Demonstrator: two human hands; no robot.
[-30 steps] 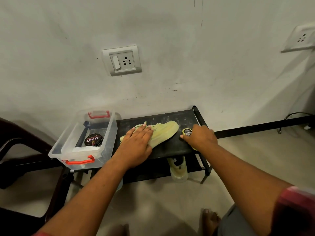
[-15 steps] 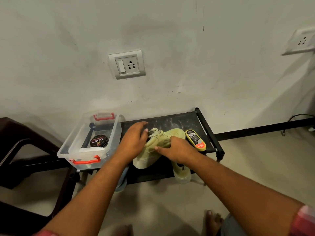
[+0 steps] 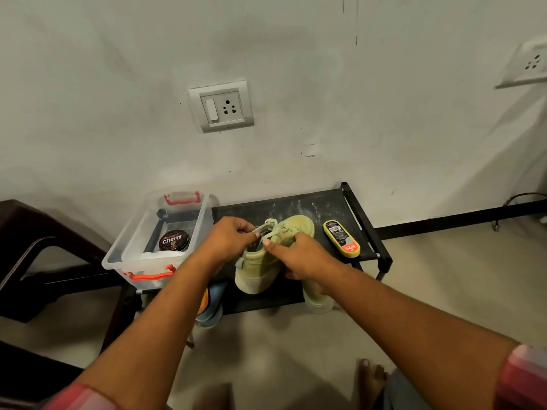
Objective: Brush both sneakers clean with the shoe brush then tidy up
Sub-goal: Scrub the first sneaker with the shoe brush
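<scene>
As both hands work at the mouth of the pale green sneaker [image 3: 259, 272], we find it over the top shelf of the black rack [image 3: 359, 213], toe to the wall and heel toward us, though whether the sole is resting or just lifted we cannot tell. The left hand [image 3: 229, 242] has its fingers curled in, pinching the tongue and laces at the collar. The right hand [image 3: 302, 257] grasps the sneaker's side, thumb pressed on the collar edge. That two-handed hold looks to us like opening or steadying the shoe so it can be worked on, not brushing yet. The shoe brush [image 3: 342, 238] (the yellow oval with a label on its back, as we read it) lies untouched just right of the sneaker, within easy reach of the right hand. The second sneaker [image 3: 318, 300] sits on the shelf below, its heel poking out under the right wrist, so we judge it is waiting its turn. To the left, the clear box [image 3: 118, 257] stands open with a polish tin [image 3: 174, 240] inside, handy for the tidy-up.
</scene>
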